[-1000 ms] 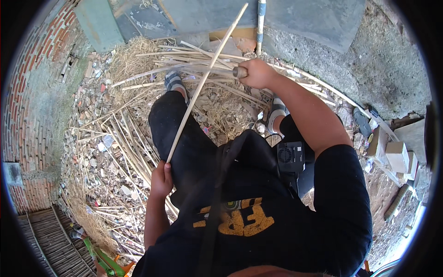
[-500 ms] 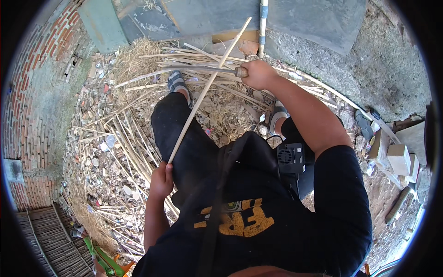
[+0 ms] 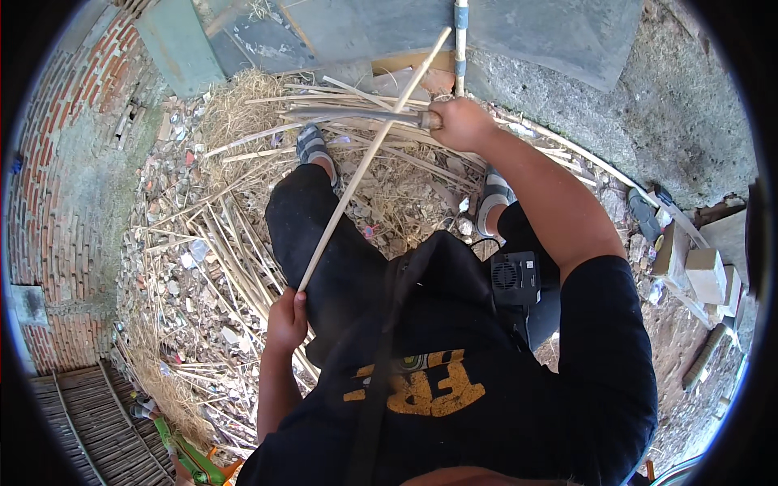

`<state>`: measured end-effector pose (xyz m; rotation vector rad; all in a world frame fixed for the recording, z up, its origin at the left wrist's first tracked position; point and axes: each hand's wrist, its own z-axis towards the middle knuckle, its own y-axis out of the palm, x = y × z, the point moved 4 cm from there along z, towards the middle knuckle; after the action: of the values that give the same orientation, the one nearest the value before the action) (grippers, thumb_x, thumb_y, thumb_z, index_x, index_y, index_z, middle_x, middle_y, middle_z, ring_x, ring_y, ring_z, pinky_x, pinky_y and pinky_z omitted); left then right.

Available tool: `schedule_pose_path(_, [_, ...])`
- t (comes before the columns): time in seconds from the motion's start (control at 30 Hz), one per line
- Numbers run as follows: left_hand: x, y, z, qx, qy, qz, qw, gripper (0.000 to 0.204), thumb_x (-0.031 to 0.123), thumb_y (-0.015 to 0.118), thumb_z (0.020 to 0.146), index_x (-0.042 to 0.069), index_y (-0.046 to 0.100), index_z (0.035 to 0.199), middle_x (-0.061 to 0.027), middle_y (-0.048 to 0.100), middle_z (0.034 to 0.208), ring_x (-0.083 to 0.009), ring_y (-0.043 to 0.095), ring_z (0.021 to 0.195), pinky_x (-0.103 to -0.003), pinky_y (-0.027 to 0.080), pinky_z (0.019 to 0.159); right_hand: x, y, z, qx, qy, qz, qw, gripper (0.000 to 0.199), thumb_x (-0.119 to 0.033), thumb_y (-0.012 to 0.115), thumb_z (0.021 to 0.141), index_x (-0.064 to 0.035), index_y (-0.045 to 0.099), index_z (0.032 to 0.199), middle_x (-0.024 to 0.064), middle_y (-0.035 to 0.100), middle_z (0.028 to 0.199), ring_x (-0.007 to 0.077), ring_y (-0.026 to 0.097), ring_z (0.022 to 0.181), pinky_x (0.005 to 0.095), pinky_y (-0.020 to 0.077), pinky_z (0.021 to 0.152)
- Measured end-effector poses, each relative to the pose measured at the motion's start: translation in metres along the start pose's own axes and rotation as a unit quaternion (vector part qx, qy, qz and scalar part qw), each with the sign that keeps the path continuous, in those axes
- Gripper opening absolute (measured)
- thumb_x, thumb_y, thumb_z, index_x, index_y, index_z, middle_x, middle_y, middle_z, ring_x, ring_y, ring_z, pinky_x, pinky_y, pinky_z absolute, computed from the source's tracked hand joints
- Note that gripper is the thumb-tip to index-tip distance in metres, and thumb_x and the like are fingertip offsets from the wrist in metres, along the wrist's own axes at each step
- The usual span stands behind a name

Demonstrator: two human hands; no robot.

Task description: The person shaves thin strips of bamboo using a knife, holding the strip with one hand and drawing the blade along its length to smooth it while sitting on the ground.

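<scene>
Left hand, lower left of centre: fingers wrapped round the near end of the pale stick, slanting up to top centre. Right hand, upper centre: fist closed on a knife handle. Best kept steady, blade stroking away along the stick.
</scene>
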<state>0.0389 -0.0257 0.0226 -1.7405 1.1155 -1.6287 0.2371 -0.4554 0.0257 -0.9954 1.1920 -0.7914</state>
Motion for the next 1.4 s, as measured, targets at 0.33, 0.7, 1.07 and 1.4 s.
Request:
schedule_pose_path(0.33, [-0.004,0.005,0.002,0.007,0.004,-0.032,0.999,0.044,0.035,0.041,0.107,-0.001,0.049,0.083,-0.0226,0.053,0.063,-0.0403,0.054,0.059,-0.045,0.040,0.057,0.013,0.007,0.005,0.008,0.064,0.064,0.996,0.030,-0.025,0.066,0.077,-0.0081,0.069,0.103,0.0213,0.071,0.095,0.0382,0.068,0.093,0.0483,0.0545,0.086])
schedule_pose_path(0.7, [-0.005,0.006,0.005,0.010,-0.004,-0.036,0.999,0.045,0.036,0.044,0.106,-0.001,0.049,0.082,-0.0218,0.053,0.062,-0.0392,0.053,0.058,-0.045,0.041,0.057,-0.001,0.012,0.000,-0.018,0.015,0.074,0.997,0.033,-0.023,0.066,0.074,-0.0084,0.069,0.104,0.0209,0.071,0.093,0.0389,0.068,0.090,0.0486,0.0545,0.084])
schedule_pose_path(1.07, [-0.004,0.009,0.004,0.008,0.007,-0.036,0.999,0.045,0.036,0.041,0.107,-0.001,0.048,0.081,-0.0220,0.052,0.063,-0.0402,0.052,0.058,-0.046,0.040,0.057,-0.007,0.022,-0.003,-0.002,-0.014,0.058,0.998,0.022,-0.024,0.066,0.074,-0.0090,0.067,0.089,0.0173,0.070,0.087,0.0371,0.068,0.086,0.0480,0.0548,0.079])
schedule_pose_path(1.4, [-0.008,0.009,-0.001,0.012,0.009,-0.039,0.999,0.044,0.035,0.041,0.107,-0.001,0.049,0.082,-0.0227,0.050,0.061,-0.0414,0.050,0.057,-0.047,0.040,0.057,-0.047,-0.002,-0.011,-0.042,-0.045,-0.056,0.997,0.025,-0.025,0.064,0.080,-0.0090,0.067,0.099,0.0175,0.071,0.088,0.0366,0.069,0.089,0.0483,0.0550,0.084])
